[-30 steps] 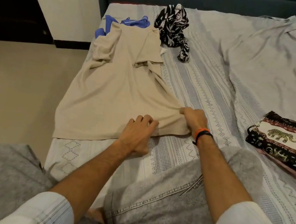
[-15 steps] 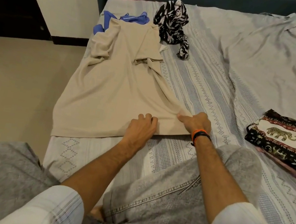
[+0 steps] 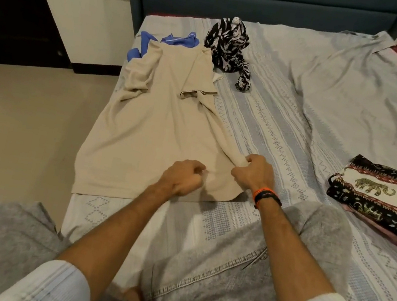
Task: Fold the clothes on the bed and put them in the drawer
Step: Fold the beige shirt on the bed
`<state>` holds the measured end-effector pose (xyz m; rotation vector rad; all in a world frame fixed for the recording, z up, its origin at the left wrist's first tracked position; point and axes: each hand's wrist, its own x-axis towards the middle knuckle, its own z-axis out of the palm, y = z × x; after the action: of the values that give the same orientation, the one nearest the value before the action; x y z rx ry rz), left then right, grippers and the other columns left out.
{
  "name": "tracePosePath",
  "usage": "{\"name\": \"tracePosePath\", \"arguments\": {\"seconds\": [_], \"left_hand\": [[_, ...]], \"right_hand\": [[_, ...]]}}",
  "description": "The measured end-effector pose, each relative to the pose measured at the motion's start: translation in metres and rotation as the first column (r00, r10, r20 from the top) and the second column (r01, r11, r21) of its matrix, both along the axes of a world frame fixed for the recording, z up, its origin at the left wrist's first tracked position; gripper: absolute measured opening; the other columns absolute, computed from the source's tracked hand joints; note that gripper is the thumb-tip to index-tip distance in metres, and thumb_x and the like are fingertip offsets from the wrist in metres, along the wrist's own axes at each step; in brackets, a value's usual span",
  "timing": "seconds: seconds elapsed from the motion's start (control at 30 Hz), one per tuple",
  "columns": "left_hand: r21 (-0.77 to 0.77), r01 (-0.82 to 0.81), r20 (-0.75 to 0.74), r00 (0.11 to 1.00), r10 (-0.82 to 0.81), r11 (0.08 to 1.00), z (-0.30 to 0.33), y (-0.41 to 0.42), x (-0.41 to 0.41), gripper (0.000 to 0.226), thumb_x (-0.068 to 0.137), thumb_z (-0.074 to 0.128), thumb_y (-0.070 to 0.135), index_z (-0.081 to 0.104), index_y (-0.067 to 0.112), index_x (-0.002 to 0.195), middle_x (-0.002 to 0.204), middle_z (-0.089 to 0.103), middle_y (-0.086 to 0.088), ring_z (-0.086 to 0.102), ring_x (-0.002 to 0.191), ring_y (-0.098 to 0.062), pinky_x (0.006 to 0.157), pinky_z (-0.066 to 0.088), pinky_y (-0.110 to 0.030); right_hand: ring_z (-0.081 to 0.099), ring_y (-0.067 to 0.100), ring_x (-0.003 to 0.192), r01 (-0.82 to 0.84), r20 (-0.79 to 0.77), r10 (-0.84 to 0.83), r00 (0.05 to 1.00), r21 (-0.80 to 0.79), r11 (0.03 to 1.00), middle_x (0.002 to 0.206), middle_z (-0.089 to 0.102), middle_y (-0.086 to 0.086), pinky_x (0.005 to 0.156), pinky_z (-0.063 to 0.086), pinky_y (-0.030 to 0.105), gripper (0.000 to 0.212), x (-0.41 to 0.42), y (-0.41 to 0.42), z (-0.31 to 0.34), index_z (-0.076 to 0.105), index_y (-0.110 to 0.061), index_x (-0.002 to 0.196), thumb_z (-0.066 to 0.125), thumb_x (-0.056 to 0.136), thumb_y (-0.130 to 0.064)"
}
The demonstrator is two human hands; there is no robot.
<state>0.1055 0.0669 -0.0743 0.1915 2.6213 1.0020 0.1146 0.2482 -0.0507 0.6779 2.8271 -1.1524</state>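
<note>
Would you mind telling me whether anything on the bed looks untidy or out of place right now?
Yes. The black-and-white patterned garment lies crumpled in a heap near the headboard, and a blue garment is bunched under the beige shirt's collar. The elephant-print clothes are neatly folded.

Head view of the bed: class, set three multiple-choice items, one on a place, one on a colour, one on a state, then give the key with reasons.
1. Where is the elephant-print folded cloth?
A. right side of the bed
B. on the floor
C. under the beige shirt

2. What colour is the garment peeking out above the beige shirt?
A. red
B. blue
C. green

3. What is the right hand doing?
A. hanging idle
B. pinching the shirt's hem
C. holding a hanger

Key: A, it lies near the right edge; B, blue fabric shows at the collar; B, fingers bunch beige fabric.
</note>
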Motion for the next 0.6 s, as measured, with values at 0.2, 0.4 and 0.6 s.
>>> {"name": "tracePosePath", "arguments": {"seconds": [0.2, 0.4, 0.6], "left_hand": [[0.58, -0.578, 0.568, 0.792, 0.223, 0.575, 0.005, 0.005, -0.034, 0.019, 0.1, 0.05, 0.022, 0.058, 0.006, 0.094, 0.099, 0.069, -0.014, 0.063, 0.089, -0.028, 0.081, 0.052, -0.034], [0.591, -0.614, 0.652, 0.745, 0.138, 0.523, 0.007, 0.025, -0.074, 0.052, 0.098, 0.057, 0.037, 0.048, 0.001, 0.135, 0.134, 0.059, -0.018, 0.064, 0.109, -0.028, 0.082, 0.054, -0.032], [0.532, -0.676, 0.716, 0.68, 0.155, 0.509, 0.007, 0.035, -0.109, 0.045, 0.077, 0.08, 0.031, 0.069, 0.004, 0.111, 0.099, 0.074, -0.012, 0.07, 0.09, -0.03, 0.087, 0.056, -0.04]], "right_hand": [[0.065, 0.025, 0.085, -0.18, -0.088, 0.196, 0.977, 0.164, 0.97, 0.095, 0.069, 0.005, 0.07, 0.051, 0.03, 0.057, 0.004, -0.029, -0.003, 0.056, -0.019, 0.128, 0.068, 0.072, -0.016], [0.065, 0.028, 0.096, -0.35, -0.057, 0.395, 0.917, 0.358, 0.866, 0.101, 0.069, 0.005, 0.078, 0.053, 0.036, 0.047, 0.005, -0.042, -0.011, 0.054, -0.02, 0.126, 0.065, 0.08, -0.019], [0.064, 0.03, 0.101, -0.496, -0.064, 0.549, 0.834, 0.351, 0.794, 0.111, 0.068, 0.003, 0.084, 0.054, 0.044, 0.054, 0.007, -0.049, -0.021, 0.049, -0.021, 0.128, 0.06, 0.076, -0.012]]}}
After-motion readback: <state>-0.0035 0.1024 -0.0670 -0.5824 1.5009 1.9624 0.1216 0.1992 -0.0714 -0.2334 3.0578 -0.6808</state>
